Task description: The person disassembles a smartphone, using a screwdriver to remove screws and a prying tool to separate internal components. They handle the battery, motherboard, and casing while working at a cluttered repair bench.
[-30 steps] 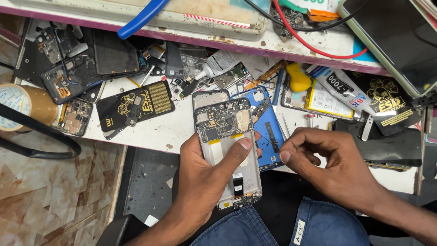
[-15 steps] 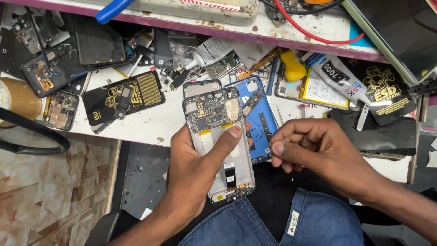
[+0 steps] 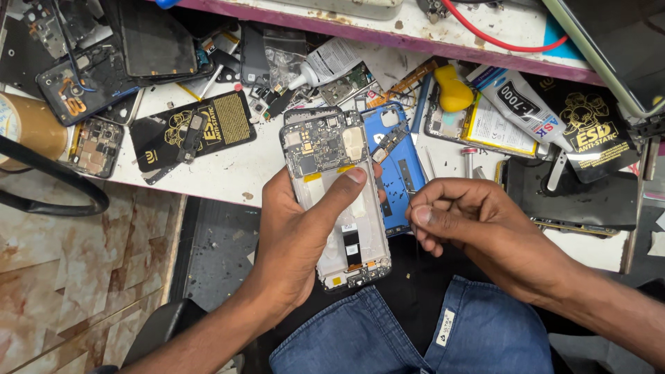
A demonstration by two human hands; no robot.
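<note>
My left hand grips an opened phone with its back off, the circuit board at the top and the thumb laid across the middle of its pale frame. My right hand hovers just right of the phone with fingers curled and thumb pinched against the forefinger; whether something tiny sits in the pinch I cannot tell. A blue back cover lies on the bench behind both hands.
The white workbench is littered with phone parts, black anti-static mats, a glue tube, a yellow blob and a white bottle. A tape roll sits far left. Tiled floor lies below left.
The view has shifted slightly, so the bench sits higher in frame. My right hand stays closed near the phone, drawn a little closer to it. The left grip is unchanged.
</note>
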